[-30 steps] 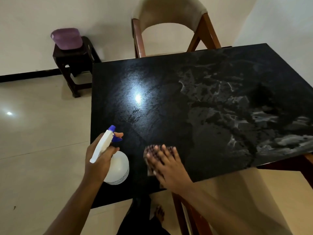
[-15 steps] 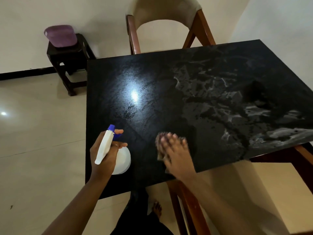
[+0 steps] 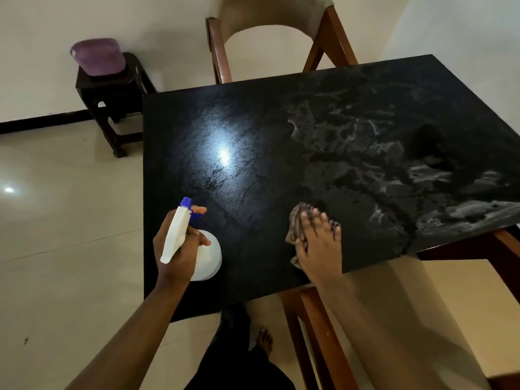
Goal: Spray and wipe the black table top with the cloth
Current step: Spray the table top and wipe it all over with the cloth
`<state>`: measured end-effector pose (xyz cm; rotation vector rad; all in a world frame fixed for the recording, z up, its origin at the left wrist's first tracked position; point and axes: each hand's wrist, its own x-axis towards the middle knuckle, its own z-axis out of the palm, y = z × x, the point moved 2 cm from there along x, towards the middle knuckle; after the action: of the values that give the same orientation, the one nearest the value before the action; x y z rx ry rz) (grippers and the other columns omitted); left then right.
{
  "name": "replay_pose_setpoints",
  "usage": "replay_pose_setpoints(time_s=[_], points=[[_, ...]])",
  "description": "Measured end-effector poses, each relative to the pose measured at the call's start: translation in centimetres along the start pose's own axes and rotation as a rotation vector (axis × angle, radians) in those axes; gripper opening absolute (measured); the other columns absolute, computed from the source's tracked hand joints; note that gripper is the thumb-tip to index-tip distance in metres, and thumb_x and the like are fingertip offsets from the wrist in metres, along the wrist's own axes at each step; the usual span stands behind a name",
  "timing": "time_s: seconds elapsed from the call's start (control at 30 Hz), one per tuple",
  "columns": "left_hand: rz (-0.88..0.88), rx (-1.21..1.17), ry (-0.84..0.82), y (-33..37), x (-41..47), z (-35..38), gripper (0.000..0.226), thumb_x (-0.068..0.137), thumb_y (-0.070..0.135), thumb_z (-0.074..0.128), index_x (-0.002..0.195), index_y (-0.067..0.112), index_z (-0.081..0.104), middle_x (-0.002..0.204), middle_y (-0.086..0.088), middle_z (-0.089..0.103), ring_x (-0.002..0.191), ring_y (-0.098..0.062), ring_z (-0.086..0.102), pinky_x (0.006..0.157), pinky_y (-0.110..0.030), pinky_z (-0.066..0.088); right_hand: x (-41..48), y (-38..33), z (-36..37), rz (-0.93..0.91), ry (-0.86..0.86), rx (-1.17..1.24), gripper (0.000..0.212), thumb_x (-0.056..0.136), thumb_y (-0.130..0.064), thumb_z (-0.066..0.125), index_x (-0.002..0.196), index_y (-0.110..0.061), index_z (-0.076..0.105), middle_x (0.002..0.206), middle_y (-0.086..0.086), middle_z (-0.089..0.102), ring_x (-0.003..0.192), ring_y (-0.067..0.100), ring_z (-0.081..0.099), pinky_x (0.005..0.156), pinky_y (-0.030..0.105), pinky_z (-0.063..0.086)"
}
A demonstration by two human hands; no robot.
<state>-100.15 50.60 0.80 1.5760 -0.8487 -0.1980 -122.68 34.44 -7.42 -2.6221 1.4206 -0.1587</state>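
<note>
Fingers (image 3: 323, 220) of the right hand (image 3: 319, 249) are straight and slightly spread, pressing flat on the cloth (image 3: 295, 219), not curled round it. Cloth is a dark patterned rag, bunched, mostly hidden under the palm; bits show at the fingertips and along the left side of the hand. It lies on the black worktop (image 3: 281, 130) near the front edge, a bit right of centre. Left hand (image 3: 180, 250) grips the spray bottle (image 3: 209, 257) at the neck, fingers curled round it, index finger out front at the blue trigger below the blue nozzle tip (image 3: 185, 202). Bottle has a white head and a round white body and sits over the front-left part of the worktop, nozzle pointing away from the person; cannot tell whether the base touches the surface. Bottle and cloth are apart, bare worktop between them. Right half of the worktop is covered in wet grey streaks and patches (image 3: 394, 170); left half looks darker with a bright light reflection (image 3: 223, 156). Wooden chair with a beige back (image 3: 270, 12) stands at the far side of the table. Second wooden chair (image 3: 309, 319) is at the near right, partly under the table. Dark stool (image 3: 112, 94) stands by the wall at far left with a purple tub (image 3: 98, 56) on top. Bare foot (image 3: 264, 342) shows on the pale tiled floor (image 3: 56, 235) below the front edge.
</note>
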Motion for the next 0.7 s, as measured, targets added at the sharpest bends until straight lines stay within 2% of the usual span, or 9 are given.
replay_pose_setpoints(time_s=[0.13, 0.2, 0.23, 0.37, 0.43, 0.5, 0.57, 0.63, 0.7], points=[[-0.003, -0.004, 0.010, 0.0, -0.6, 0.6, 0.026, 0.084, 0.019, 0.049, 0.109, 0.022, 0.056, 0.104, 0.028, 0.067, 0.059, -0.014, 0.065, 0.068, -0.018, 0.056, -6.6, 0.2, -0.1, -0.429, -0.090, 0.003, 0.060, 0.092, -0.040, 0.038, 0.149, -0.027, 0.028, 0.156, 0.000, 0.028, 0.145, 0.019, 0.018, 0.116, 0.047, 0.012], [-0.011, -0.002, 0.012, -0.4, -0.9, 0.7, 0.027, 0.084, 0.019, 0.050, 0.110, 0.014, 0.056, 0.101, 0.029, 0.067, 0.060, -0.014, 0.065, 0.069, -0.020, 0.057, -6.8, 2.3, -0.6, -0.527, -0.083, -0.016, 0.059, 0.092, -0.040, 0.040, 0.148, -0.027, 0.030, 0.155, -0.002, 0.028, 0.144, 0.019, 0.022, 0.115, 0.045, 0.014], [-0.017, 0.000, 0.015, -0.5, -1.0, 0.7, 0.029, 0.084, 0.022, 0.051, 0.110, 0.012, 0.056, 0.099, 0.029, 0.067, 0.061, -0.016, 0.065, 0.069, -0.024, 0.058, -6.3, 3.5, -0.7, -0.480, -0.073, -0.020, 0.059, 0.091, -0.040, 0.040, 0.148, -0.027, 0.030, 0.154, -0.002, 0.029, 0.143, 0.020, 0.025, 0.114, 0.045, 0.015], [-0.025, 0.005, 0.010, -0.5, -1.5, 0.4, 0.026, 0.083, 0.025, 0.051, 0.109, 0.020, 0.056, 0.092, 0.029, 0.067, 0.062, -0.022, 0.065, 0.070, -0.034, 0.060, -3.5, 5.9, -0.6, 0.025, -0.030, 0.053, 0.062, 0.089, -0.043, 0.029, 0.147, -0.022, 0.032, 0.154, 0.003, 0.031, 0.144, 0.023, 0.023, 0.116, 0.044, 0.010], [-0.040, 0.009, 0.017, -0.4, -1.9, 0.2, 0.027, 0.083, 0.026, 0.052, 0.109, 0.020, 0.056, 0.093, 0.027, 0.068, 0.062, -0.022, 0.065, 0.069, -0.033, 0.060, -4.1, 4.2, -0.4, 0.100, 0.016, 0.030, 0.063, 0.088, -0.042, 0.028, 0.146, -0.019, 0.035, 0.153, 0.007, 0.033, 0.143, 0.026, 0.024, 0.116, 0.051, 0.015], [-0.054, -0.002, 0.012, -0.2, -2.5, 0.0, 0.027, 0.083, 0.025, 0.052, 0.109, 0.032, 0.057, 0.098, 0.026, 0.068, 0.061, -0.020, 0.065, 0.067, -0.029, 0.060, -6.2, 1.1, 0.3, -0.053, -0.063, 0.063, 0.063, 0.089, -0.044, 0.026, 0.149, -0.024, 0.027, 0.157, 0.003, 0.024, 0.146, 0.022, 0.012, 0.117, 0.050, 0.008], [-0.077, -0.012, -0.003, 0.1, -3.1, -0.3, 0.029, 0.083, 0.024, 0.051, 0.105, 0.041, 0.059, 0.101, 0.025, 0.068, 0.060, -0.018, 0.065, 0.066, -0.024, 0.058, -9.1, -1.6, 1.3, -0.351, -0.184, 0.107, 0.061, 0.091, -0.046, 0.030, 0.150, -0.031, 0.020, 0.159, -0.002, 0.020, 0.146, 0.016, 0.004, 0.118, 0.046, 0.001], [-0.120, -0.027, -0.004, 0.3, -3.5, -0.4, 0.025, 0.082, 0.023, 0.049, 0.101, 0.035, 0.061, 0.100, 0.023, 0.070, 0.059, -0.018, 0.064, 0.065, -0.020, 0.056, -10.7, -2.6, 2.3, -0.628, -0.217, 0.096, 0.060, 0.094, -0.046, 0.037, 0.150, -0.034, 0.019, 0.158, -0.006, 0.019, 0.147, 0.015, 0.008, 0.116, 0.044, 0.003], [-0.206, -0.058, 0.030, 0.3, -3.4, -0.5, 0.023, 0.081, 0.019, 0.049, 0.098, 0.023, 0.063, 0.098, 0.013, 0.072, 0.057, -0.020, 0.062, 0.064, -0.024, 0.056, -9.0, -2.0, 2.9, -0.746, -0.235, 0.083, 0.060, 0.094, -0.045, 0.040, 0.149, -0.034, 0.021, 0.158, -0.008, 0.019, 0.147, 0.014, 0.012, 0.116, 0.041, 0.004]])
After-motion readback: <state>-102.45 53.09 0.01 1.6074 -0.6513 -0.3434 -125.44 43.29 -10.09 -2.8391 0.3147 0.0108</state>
